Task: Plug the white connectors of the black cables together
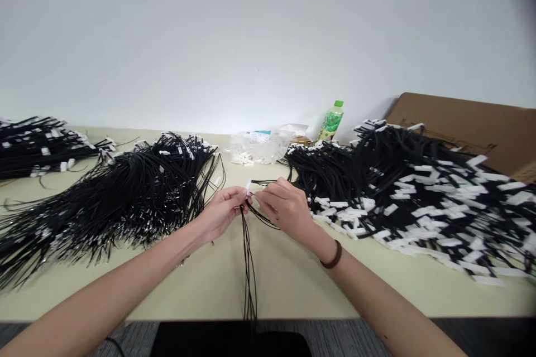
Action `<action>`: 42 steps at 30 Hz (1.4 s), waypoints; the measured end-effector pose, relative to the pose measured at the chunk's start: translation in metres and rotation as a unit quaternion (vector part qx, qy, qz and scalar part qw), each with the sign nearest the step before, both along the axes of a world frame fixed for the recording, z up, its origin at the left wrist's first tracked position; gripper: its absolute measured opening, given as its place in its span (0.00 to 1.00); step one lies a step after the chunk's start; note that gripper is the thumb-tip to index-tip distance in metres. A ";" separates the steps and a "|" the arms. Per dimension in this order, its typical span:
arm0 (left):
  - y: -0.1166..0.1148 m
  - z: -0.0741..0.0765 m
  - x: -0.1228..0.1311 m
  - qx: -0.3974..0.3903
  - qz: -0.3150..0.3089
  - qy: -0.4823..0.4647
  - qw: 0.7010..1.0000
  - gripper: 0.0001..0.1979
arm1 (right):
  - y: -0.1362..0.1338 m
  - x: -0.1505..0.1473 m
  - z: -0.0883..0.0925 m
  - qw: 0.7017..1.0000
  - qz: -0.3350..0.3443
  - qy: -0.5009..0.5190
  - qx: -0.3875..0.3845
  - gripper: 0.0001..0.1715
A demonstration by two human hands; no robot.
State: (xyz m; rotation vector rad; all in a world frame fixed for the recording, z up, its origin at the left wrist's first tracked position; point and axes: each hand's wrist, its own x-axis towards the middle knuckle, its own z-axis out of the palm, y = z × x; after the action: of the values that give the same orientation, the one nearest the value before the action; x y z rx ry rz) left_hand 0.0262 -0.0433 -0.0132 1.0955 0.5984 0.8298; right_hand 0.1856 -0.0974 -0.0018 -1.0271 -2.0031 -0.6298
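Observation:
My left hand point(221, 209) and my right hand point(282, 206) meet over the middle of the pale table point(285, 279), both pinched on thin black wires point(249, 256) that hang down toward the front edge. A small white connector point(249, 184) sticks up between the fingertips. A large heap of bare-ended black wires point(121, 195) lies to the left of my hands. To the right spreads a heap of black wires fitted with white connectors point(419, 195).
Another bundle of black wires point(37, 145) lies at the far left. A clear bag of white connectors point(255, 148) and a green bottle point(330, 121) stand at the back by the wall. A brown cardboard sheet point(469, 122) leans at the right.

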 end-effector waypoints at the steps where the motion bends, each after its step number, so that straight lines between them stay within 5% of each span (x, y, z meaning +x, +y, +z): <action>1: 0.000 0.000 0.000 0.002 0.000 -0.001 1.000 0.12 | 0.000 0.000 0.000 1.000 0.001 0.001 0.000 0.11; 30: -0.002 0.003 0.002 0.015 0.040 0.015 0.999 0.13 | 0.005 -0.002 -0.007 0.999 -0.006 0.039 0.007 0.06; 42: 0.001 0.002 0.000 -0.009 0.076 0.037 0.996 0.11 | 0.003 -0.012 -0.016 0.995 0.057 -0.086 0.007 0.07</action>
State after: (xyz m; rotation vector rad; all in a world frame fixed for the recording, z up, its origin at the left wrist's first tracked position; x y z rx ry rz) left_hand 0.0263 -0.0425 -0.0107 1.0771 0.7573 0.9155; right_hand 0.1739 -0.0941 -0.0179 -0.8671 -2.1859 -0.6894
